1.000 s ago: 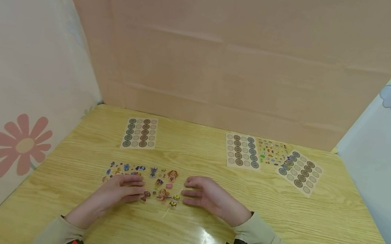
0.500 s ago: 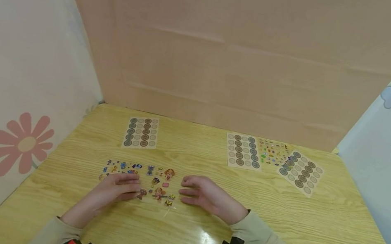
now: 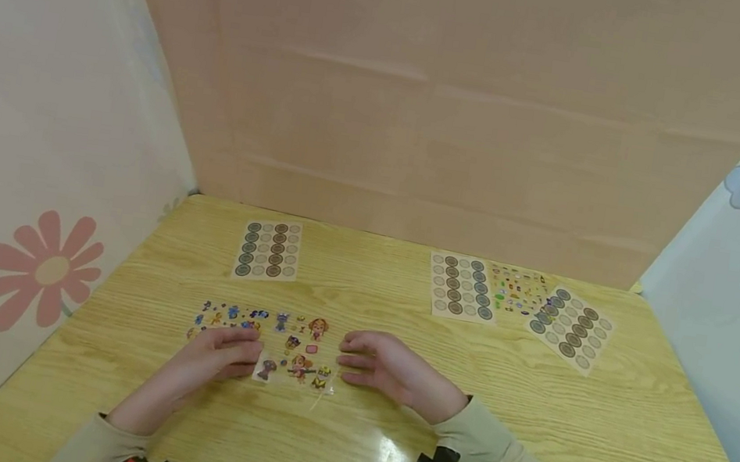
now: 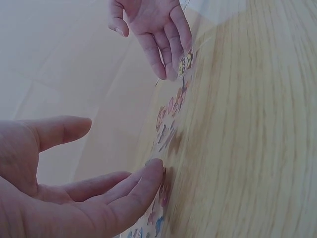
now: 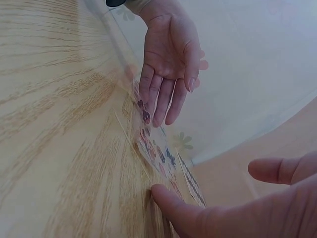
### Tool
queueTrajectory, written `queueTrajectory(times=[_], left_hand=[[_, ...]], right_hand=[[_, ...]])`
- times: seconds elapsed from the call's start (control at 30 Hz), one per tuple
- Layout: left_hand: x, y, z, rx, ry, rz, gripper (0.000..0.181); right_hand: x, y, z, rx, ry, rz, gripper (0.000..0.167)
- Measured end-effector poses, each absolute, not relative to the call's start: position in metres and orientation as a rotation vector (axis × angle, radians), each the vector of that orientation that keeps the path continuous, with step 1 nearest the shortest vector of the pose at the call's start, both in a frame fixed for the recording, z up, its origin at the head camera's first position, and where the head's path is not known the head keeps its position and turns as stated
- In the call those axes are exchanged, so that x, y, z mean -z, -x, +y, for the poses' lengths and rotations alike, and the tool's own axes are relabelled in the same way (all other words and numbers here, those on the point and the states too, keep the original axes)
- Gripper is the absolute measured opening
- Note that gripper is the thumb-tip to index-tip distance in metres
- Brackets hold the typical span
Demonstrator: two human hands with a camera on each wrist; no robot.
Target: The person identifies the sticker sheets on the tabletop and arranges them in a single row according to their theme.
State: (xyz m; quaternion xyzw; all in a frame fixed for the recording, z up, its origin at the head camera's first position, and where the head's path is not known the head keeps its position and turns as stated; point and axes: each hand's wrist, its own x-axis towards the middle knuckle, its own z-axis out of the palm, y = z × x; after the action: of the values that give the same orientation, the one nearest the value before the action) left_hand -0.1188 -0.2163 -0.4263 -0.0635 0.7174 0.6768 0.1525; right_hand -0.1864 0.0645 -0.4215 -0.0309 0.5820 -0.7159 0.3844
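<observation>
Left hand (image 3: 219, 354) and right hand (image 3: 388, 368) are reaching in, palms facing, thumbs spread apart from loosely extended fingers, neither one gripping. Clear, thin sticker sheet (image 3: 298, 351) is lying between both hands, fingertips at its ends, showing colourful cartoon dogs (image 3: 317, 329). Wood-grain bench (image 3: 634, 426) is running underneath; circle-printed rectangular sheet (image 3: 464, 288) is lying beyond right hand.

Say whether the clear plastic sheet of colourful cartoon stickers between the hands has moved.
Yes: in the head view, the sticker sheet has shifted slightly left relative to the cream paper of printed circles behind it.
</observation>
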Motion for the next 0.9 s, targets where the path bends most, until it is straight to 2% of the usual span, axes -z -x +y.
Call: queueTrajectory(times=[0.57, 0.9], left_hand=[[0.43, 0.119, -0.226, -1.98, 0.065, 1.951, 0.056], [0.43, 0.118, -0.228, -1.99, 0.084, 1.933, 0.056]], right_hand=[[0.423, 0.19, 0.069, 1.826, 0.142, 1.467, 0.052], [0.423, 0.19, 0.073, 1.806, 0.165, 1.484, 0.056]])
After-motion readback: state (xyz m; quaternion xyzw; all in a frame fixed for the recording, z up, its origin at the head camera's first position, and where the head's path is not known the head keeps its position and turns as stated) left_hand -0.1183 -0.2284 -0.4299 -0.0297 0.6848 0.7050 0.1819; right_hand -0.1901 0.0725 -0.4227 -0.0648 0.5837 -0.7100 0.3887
